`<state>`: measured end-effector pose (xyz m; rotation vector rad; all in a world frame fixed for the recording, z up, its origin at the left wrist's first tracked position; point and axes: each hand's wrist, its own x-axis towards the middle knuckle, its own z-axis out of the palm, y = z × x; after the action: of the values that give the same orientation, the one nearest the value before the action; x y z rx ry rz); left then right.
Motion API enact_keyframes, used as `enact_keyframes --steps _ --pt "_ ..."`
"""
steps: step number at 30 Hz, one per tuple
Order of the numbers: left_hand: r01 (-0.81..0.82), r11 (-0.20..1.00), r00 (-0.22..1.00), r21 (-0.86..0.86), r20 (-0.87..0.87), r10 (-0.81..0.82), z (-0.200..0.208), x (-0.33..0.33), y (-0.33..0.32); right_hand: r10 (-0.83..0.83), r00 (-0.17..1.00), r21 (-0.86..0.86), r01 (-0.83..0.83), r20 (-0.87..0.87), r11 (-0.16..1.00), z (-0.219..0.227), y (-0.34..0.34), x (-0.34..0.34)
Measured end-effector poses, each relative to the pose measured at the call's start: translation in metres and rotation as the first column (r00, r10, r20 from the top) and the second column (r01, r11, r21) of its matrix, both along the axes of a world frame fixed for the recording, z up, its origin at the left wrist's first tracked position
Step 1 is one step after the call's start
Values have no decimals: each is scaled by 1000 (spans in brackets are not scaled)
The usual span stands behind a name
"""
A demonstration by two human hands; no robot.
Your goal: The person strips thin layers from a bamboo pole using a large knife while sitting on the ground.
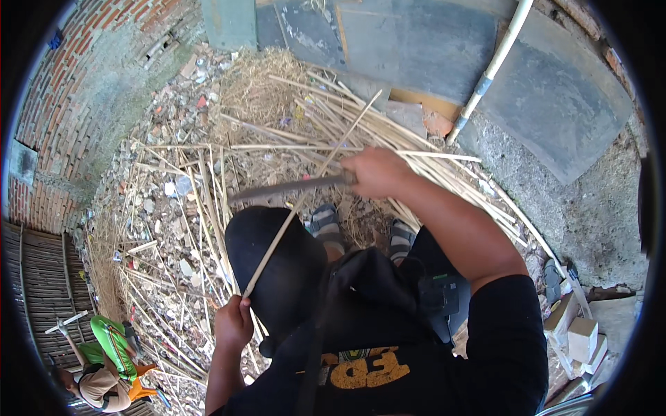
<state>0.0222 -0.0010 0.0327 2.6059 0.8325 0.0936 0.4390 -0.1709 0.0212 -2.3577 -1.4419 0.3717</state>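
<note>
Two bare hands and one slender pale stick (pixel 277 242), slanting from the left hand (pixel 234 322) past the black cap (pixel 295 270) toward the loose sticks (pixel 458 184). Left fingers curled firmly around its near end; right hand (pixel 378 172) clenched on the handle of a long blade (pixel 277 188), crossing the stick in view, whether touching or not impossible to tell. For good control, brace the stick and direct the edge clear of left fingers and sandalled feet (pixel 324 219). Among possible containers, only box-like pale blocks (pixel 583 340), contents not visible.
</note>
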Motion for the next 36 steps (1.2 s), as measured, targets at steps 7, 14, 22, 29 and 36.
enact_keyframes --steps 7,14,22,29,36 --pt "17 999 1000 -36 -23 -18 -4 -2 7 -118 992 59 120 -43 991 -9 -2 12" --pt "33 998 999 -55 2 -33 -16 1 14 -190 973 110 204 -127 973 -22 -4 29" --pt "27 994 1000 -109 2 -27 -14 -3 16 -18 1000 36 17 19 999 2 2 6" --pt "46 991 999 -126 10 -45 -7 -1 16 -190 980 192 199 -63 961 -14 -12 28" --pt "49 991 999 -122 26 -47 -15 -2 17 -224 967 136 239 -119 961 -16 -16 49"
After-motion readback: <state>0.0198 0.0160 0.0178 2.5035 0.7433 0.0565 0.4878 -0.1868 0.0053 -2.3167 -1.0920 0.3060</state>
